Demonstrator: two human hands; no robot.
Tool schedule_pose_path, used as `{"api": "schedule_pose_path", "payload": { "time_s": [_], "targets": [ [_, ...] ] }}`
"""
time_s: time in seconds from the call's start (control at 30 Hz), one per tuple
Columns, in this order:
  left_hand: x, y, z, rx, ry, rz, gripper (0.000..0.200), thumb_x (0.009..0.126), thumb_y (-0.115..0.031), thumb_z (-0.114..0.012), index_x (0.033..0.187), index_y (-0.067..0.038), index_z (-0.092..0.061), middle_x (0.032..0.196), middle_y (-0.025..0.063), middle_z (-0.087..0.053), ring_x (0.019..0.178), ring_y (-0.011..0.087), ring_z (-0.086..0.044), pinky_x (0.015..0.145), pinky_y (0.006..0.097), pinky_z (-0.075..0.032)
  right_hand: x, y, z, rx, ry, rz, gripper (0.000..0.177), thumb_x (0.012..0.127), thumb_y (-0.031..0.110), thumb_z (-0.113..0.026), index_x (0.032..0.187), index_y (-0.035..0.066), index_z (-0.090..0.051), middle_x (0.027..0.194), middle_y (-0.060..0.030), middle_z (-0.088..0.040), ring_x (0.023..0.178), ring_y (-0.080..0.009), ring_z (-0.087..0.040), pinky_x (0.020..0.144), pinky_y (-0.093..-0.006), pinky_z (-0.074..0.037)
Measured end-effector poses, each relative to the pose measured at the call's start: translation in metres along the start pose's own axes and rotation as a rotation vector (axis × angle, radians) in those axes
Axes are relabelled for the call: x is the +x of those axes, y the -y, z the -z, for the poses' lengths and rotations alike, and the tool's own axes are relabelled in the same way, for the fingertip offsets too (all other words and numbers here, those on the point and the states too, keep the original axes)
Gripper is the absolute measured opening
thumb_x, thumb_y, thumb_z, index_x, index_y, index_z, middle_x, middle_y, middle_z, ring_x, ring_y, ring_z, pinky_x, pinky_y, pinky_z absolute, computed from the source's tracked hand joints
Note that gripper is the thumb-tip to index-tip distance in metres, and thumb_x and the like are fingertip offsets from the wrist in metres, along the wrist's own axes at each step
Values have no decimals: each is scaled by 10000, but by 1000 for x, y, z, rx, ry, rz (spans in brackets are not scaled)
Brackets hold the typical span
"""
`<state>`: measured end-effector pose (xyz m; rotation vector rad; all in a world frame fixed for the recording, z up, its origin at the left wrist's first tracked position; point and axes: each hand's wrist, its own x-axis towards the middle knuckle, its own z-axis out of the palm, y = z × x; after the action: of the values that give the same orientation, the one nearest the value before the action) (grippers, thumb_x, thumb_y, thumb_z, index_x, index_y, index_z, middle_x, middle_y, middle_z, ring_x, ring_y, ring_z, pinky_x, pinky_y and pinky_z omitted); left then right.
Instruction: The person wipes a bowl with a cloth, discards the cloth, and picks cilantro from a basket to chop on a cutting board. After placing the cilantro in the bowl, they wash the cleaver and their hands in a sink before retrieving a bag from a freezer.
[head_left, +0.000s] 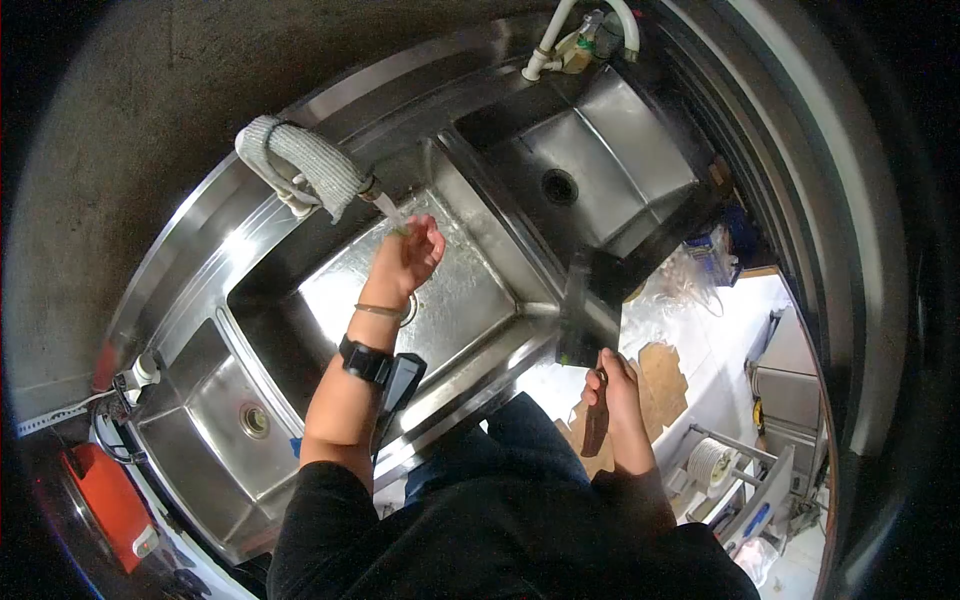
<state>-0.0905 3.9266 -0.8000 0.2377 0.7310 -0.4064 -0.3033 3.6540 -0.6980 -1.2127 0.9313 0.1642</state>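
I see the broad, dark steel cleaver [581, 312] with its brown wooden handle clamped in the right hand [616, 386], fingers wrapped shut around the grip. Beyond those fingertips the blade stands over the front rim of the shiny stainless-steel middle basin [470, 300]. The left hand [410, 256] is curled under the thin water stream [391, 210] from the grey cloth-wrapped tap [310, 165]. I cannot tell whether it holds anything. Open basin floor lies below its fingers.
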Motion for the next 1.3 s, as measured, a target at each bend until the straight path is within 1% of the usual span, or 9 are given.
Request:
{"api": "schedule_pose_path", "payload": {
  "time_s": [0.1,0.17,0.23,0.37,0.43,0.5,0.77,0.9,1.3],
  "targets": [
    [71,-7,50,102,290,60,27,890,-126,-507,905,-106,-515,808,68,-609,724,194,-590,700,376,-501,4,-1,2,-20,38,-4,255,932,288,-513,786,95,-433,540,-45,-444,400,-160,-439,369,-280,-350],
    [75,-4,42,464,19,-93,120,859,-164,-550,954,-91,-551,814,101,-632,730,266,-614,689,393,-495,6,1,-1,-21,77,59,224,936,255,-511,810,91,-427,550,-43,-448,396,-156,-438,352,-282,-357],
    [75,0,38,1479,-178,-757,241,821,-170,-583,1026,-43,-582,898,178,-647,799,362,-624,718,410,-492,2,10,-11,-70,85,55,207,937,236,-510,820,87,-425,558,-41,-450,398,-153,-441,346,-284,-359],
    [51,-6,53,1849,182,-1300,307,809,-79,-564,1107,-6,-582,985,258,-614,919,391,-597,775,389,-477,20,9,-19,-115,156,46,173,932,196,-519,846,78,-426,582,-42,-462,399,-151,-449,347,-287,-366],
    [18,-8,25,1843,89,-763,335,814,-38,-553,1148,-24,-570,1074,225,-603,1019,361,-569,805,384,-464,21,11,-34,-131,164,49,169,927,196,-524,856,69,-440,586,-38,-471,402,-143,-453,359,-284,-375],
    [3,-7,15,916,66,-352,396,827,-8,-514,1223,-29,-515,1189,157,-563,1076,315,-546,843,397,-448,26,13,-48,-233,220,23,158,921,187,-530,871,57,-454,588,-30,-477,407,-132,-461,378,-279,-388],
    [-20,-24,-5,262,383,22,507,895,-232,-399,1380,-104,-332,1421,89,-318,1291,285,-300,1081,404,-238,66,1,-103,-330,454,73,149,859,95,-590,906,58,-454,644,-28,-486,459,-132,-502,422,-264,-424],
    [-59,-38,11,597,295,-116,655,903,-407,-483,1438,-124,-233,1506,112,-172,1393,297,-91,1120,423,-33,66,5,-139,-262,491,-128,169,854,115,-605,901,75,-447,679,-22,-498,523,-131,-526,452,-297,-474],
    [-200,-66,178,624,-71,-482,710,887,-394,-516,1443,-79,-208,1493,152,-194,1375,296,-170,1105,418,-116,121,-31,-213,-365,620,96,155,871,127,-584,878,72,-440,682,-33,-499,495,-140,-527,412,-292,-436]
  ]
}}
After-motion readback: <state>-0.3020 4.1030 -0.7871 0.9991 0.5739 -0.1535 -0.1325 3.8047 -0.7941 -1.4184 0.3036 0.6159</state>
